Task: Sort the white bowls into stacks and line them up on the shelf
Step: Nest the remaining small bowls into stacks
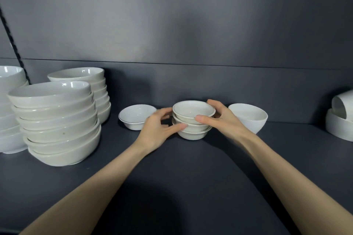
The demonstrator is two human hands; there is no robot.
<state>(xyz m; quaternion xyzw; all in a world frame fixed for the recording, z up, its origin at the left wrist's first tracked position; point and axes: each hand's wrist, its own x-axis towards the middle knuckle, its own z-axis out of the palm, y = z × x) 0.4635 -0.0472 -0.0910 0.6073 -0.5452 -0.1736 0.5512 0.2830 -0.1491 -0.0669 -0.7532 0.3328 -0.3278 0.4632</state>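
Note:
A stack of three small white bowls with thin dark rim lines (193, 120) stands in the middle of the dark shelf (181, 168). My left hand (158, 129) touches its left side, thumb against the middle bowl. My right hand (221, 118) holds the top bowl's right rim between thumb and fingers. One more small rimmed bowl (136, 116) sits alone to the left. A deeper plain white bowl (250, 117) stands right of the stack, partly behind my right hand.
A tall stack of wide shallow bowls (57, 120) stands at the front left, another stack (89, 89) behind it, and a third (9, 110) at the far left edge. At the far right, tipped white bowls (340, 116) lie nested. A dark wall backs the shelf.

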